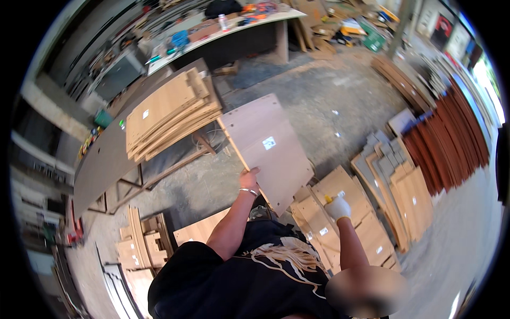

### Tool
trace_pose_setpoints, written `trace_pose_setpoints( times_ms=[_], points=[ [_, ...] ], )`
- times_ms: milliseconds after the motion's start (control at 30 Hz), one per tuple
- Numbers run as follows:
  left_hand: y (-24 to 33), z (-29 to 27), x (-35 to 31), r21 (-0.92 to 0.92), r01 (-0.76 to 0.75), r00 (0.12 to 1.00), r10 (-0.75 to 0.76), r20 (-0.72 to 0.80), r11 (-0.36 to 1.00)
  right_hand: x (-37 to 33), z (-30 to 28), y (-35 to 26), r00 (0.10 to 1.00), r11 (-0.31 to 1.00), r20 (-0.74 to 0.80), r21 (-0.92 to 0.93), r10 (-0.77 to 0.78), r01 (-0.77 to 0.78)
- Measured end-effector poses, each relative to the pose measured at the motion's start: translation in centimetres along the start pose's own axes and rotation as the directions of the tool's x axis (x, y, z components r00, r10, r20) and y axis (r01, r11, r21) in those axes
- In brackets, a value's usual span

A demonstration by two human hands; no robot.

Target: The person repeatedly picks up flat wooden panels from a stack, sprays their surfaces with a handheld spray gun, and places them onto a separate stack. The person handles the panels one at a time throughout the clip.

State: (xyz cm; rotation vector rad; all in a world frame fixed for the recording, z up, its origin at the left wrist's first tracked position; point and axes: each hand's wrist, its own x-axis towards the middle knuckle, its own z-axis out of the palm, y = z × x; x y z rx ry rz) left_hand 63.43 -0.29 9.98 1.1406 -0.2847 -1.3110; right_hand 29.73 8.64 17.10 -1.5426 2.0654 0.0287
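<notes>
My left hand [250, 179], bare with a bracelet at the wrist, grips the left edge of a large flat wood panel [249, 127]. The panel is tilted in front of me, its pale pinkish-brown face up, with a white label and small holes near the corners. Its far left corner is close to a stack of light wood panels [170, 106] on a dark table. To the right, my right hand [338, 208] wears a white glove and is closed around a small yellow thing I cannot make out. It is over light wood panels [348, 191] with white labels.
A long dark table [109, 159] on a metal frame runs along the left. Beyond it is a white workbench [260, 20] with tools and a bottle. At right are grey-edged panels [382, 159] and reddish-brown boards [446, 138]. Cardboard scraps [324, 32] lie at the back.
</notes>
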Motion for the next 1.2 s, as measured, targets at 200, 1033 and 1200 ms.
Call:
trace_pose_setpoints(
  times_ms=[200,1033,1200],
  points=[
    [7.2,-1.6,6.4,-0.142,-0.099,0.993,0.107,0.053,0.985,3.2,-1.2,-11.0,0.971,0.961,-0.072,0.144,-0.226,0.235],
    [37.3,-18.2,32.5,-0.46,-0.538,0.776,0.202,-0.597,0.706,11.7,3.4,-18.6,0.94,0.633,0.162,0.703,0.3,-0.323],
    [39.7,-19.4,35.2,-0.357,-0.326,0.84,0.096,-0.533,0.875,10.9,5.2,-16.3,0.921,0.584,0.184,0.727,0.343,-0.363]
  ],
)
